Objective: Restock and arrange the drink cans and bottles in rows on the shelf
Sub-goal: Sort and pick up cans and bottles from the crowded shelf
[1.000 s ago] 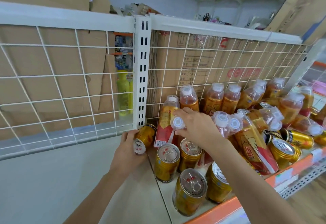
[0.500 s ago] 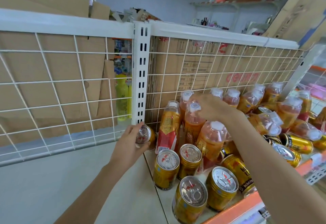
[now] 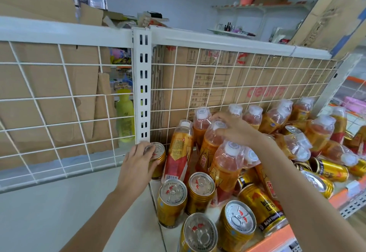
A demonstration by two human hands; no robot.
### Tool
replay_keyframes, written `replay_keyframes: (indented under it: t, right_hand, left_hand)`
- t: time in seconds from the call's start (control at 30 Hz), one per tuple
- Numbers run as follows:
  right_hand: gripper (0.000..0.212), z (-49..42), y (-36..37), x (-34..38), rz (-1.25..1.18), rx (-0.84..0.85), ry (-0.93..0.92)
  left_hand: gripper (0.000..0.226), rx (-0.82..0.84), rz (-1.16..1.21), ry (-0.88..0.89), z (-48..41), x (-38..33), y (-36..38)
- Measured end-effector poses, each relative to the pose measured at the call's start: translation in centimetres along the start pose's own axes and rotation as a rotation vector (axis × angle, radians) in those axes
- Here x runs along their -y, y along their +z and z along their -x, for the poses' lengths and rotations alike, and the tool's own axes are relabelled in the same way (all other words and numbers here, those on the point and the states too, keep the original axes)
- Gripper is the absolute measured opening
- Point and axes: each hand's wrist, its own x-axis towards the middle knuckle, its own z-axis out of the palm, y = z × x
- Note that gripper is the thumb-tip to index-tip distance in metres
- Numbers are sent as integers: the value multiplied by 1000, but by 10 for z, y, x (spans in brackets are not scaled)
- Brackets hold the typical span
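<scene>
My left hand [image 3: 136, 164] grips a gold can [image 3: 158, 158] that stands upright at the shelf's back left corner, beside the white slotted post. My right hand [image 3: 235, 128] holds the white cap and neck of an orange drink bottle [image 3: 210, 146] standing near the wire back. Another orange bottle [image 3: 179, 150] with a red label stands between the two hands. Several gold cans [image 3: 172, 202] stand upright in front, and one can [image 3: 261, 206] lies on its side.
The white shelf [image 3: 156, 194] has an orange front edge [image 3: 273, 238]. More orange bottles [image 3: 318, 130] and toppled gold cans [image 3: 328, 169] crowd the right side. A white wire grid [image 3: 59, 103] backs the shelf, cardboard behind it. The left shelf bay [image 3: 49, 212] is bare.
The gold can in my left hand has gone from tilted to upright at the back corner. My right hand has set its bottle down upright near the wire back.
</scene>
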Motion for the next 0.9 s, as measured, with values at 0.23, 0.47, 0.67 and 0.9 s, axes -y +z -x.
replay_keyframes:
  t: [0.23, 0.47, 0.67, 0.9]
  right_hand:
    - [35, 0, 4, -8, -179, -16, -60]
    - [41, 3, 3, -20, -143, -14, -218]
    - [45, 3, 1, -24, -130, -14, -249]
    - [44, 0, 4, -31, -164, -18, -276]
  left_hand:
    - [41, 58, -20, -2, -9, -17, -15]
    - [59, 155, 278, -80, -60, -72, -7]
    - [67, 561, 161, -223, -89, -90, 23]
    - [43, 747, 88, -116, -90, -101, 28]
